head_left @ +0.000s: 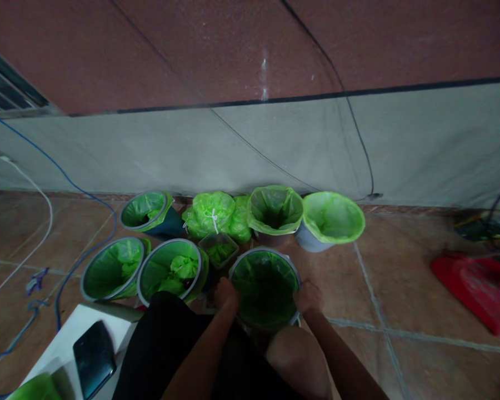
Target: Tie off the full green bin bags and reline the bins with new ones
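Observation:
A trash bin (pixel 265 250) with a grey rim and a green bag liner stands between my knees, its inside dark. My left hand (pixel 226 295) is closed at the left side of that rim, and my right hand (pixel 309 298) is closed at its right side. My fingertips are partly hidden. Just beyond my left hand is a small clear container (pixel 219 249) with green plastic in it. Behind the bin stand another bin lined in green (pixel 275 210) and a pale bin with a bright green liner (pixel 331 216).
Several lined bins stand at the left, including one with crumpled green bags (pixel 184 266). Tied green bags (pixel 211 214) lie by the wall. A phone (pixel 94 358) rests on a white surface (pixel 58 344). Blue cable (pixel 64 272) crosses the floor; a red object (pixel 475 289) lies right.

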`<state>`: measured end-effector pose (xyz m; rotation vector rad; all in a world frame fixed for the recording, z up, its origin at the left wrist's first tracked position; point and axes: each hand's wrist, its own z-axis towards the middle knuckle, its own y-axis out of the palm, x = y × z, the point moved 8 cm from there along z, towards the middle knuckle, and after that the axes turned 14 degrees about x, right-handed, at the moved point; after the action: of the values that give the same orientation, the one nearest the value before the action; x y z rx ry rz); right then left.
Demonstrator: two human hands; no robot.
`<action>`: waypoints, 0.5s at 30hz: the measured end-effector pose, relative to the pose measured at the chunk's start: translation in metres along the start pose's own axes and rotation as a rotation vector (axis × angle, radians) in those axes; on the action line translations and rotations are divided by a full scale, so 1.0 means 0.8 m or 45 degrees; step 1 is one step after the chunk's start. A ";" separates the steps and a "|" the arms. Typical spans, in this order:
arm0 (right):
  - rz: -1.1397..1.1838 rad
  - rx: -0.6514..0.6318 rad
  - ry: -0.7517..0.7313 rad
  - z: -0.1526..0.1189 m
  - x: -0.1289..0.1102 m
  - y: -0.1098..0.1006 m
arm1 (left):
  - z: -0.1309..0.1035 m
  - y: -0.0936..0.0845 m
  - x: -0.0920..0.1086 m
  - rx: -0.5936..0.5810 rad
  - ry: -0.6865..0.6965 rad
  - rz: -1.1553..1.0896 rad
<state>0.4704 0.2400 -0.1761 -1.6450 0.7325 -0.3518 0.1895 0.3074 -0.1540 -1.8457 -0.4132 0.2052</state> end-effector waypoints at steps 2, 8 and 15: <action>-0.009 0.035 0.002 0.002 0.000 -0.001 | 0.000 -0.002 0.001 0.024 0.011 -0.034; -0.029 -0.006 0.083 0.008 0.002 0.000 | 0.009 0.005 0.005 0.056 0.027 -0.122; -0.004 0.017 0.124 0.022 0.002 -0.004 | 0.030 -0.005 0.046 0.071 0.140 -0.095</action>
<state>0.4828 0.2526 -0.1773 -1.6257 0.7989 -0.4412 0.2140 0.3438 -0.1550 -1.7745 -0.3948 0.0632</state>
